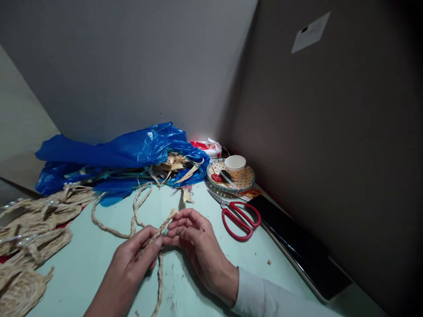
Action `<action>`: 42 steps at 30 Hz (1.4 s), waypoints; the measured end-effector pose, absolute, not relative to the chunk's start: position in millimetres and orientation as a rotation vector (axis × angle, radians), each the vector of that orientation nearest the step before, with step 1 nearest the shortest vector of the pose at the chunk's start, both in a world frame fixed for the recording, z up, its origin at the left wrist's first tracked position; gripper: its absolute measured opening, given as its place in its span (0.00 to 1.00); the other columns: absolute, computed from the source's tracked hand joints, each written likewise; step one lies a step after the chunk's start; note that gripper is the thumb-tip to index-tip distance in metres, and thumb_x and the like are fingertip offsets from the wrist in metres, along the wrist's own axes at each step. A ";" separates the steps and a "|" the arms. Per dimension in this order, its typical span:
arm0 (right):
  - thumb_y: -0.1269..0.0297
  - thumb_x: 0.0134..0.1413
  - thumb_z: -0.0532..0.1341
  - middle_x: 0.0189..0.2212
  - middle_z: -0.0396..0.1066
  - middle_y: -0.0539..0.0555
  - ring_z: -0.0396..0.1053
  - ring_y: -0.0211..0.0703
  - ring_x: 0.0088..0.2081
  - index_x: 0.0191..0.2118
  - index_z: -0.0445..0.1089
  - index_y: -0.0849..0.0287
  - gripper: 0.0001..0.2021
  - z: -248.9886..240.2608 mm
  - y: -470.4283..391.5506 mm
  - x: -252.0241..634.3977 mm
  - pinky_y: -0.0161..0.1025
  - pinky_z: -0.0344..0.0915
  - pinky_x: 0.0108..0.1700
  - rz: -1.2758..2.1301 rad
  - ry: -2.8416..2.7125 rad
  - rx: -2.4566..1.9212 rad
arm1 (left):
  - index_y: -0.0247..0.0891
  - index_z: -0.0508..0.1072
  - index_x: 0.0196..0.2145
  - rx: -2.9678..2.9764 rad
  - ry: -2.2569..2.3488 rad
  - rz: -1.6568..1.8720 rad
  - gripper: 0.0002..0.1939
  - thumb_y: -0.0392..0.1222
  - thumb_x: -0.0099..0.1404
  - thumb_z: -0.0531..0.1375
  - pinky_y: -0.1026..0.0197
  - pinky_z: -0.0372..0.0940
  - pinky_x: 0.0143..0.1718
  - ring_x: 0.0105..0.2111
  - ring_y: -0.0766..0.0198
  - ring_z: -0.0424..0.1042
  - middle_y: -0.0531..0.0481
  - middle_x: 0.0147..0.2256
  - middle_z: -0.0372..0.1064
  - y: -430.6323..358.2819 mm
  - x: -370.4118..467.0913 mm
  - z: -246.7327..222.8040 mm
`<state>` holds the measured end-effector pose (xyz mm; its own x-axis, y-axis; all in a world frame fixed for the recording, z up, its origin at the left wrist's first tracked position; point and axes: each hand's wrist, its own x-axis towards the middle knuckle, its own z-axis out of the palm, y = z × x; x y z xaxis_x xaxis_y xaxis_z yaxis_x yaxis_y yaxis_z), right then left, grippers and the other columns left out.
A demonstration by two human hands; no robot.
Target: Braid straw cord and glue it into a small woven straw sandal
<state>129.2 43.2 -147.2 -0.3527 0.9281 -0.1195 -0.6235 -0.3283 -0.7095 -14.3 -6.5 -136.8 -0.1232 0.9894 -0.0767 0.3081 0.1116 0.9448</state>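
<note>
Pinched between the thumb and fingers of my left hand [137,255] is a braided cord [163,226] of pale, straw-like fibre. Its short end points up and right from the grip. More of the cord loops over the table behind the hand, and one length hangs down toward the near edge. My right hand [198,246] is just right of that end, palm turned inward, with loosely bent fingers and the thumb apart from them. Its index fingertip is at or very near the cord's end; whether it touches I cannot tell.
Red-handled scissors [240,219] lie right of my hands, near a black flat device [297,246]. Behind stand a woven tray [249,180] with a paper cup [235,164], and a blue plastic bag [132,149] with dry husk strips [173,163]. Woven fibre pieces [49,215] lie left.
</note>
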 end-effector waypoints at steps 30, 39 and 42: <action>0.73 0.37 0.63 0.27 0.75 0.49 0.74 0.38 0.29 0.34 0.71 0.61 0.12 -157.8 47.8 126.8 0.39 0.72 0.39 1.859 -0.733 -0.642 | 0.44 0.67 0.23 1.329 1.471 0.994 0.24 0.65 0.64 0.59 0.61 0.57 0.32 0.27 0.61 0.61 0.57 0.21 0.61 1.2 -30.8 -154.3; 0.74 0.36 0.63 0.27 0.75 0.49 0.72 0.37 0.29 0.32 0.71 0.61 0.11 -153.5 46.2 126.9 0.38 0.72 0.38 1.871 -0.731 -0.646 | 0.41 0.71 0.26 1.224 1.452 1.106 0.27 0.70 0.58 0.61 0.63 0.45 0.23 0.21 0.67 0.50 0.59 0.18 0.55 -1.0 -19.4 -151.6; 0.73 0.36 0.64 0.27 0.75 0.50 0.73 0.38 0.28 0.33 0.71 0.61 0.12 -153.9 46.6 126.3 0.38 0.71 0.38 1.874 -0.737 -0.648 | 0.41 0.71 0.26 1.225 1.432 1.131 0.29 0.73 0.56 0.62 0.63 0.42 0.21 0.19 0.68 0.45 0.60 0.17 0.54 1.4 -19.5 -154.6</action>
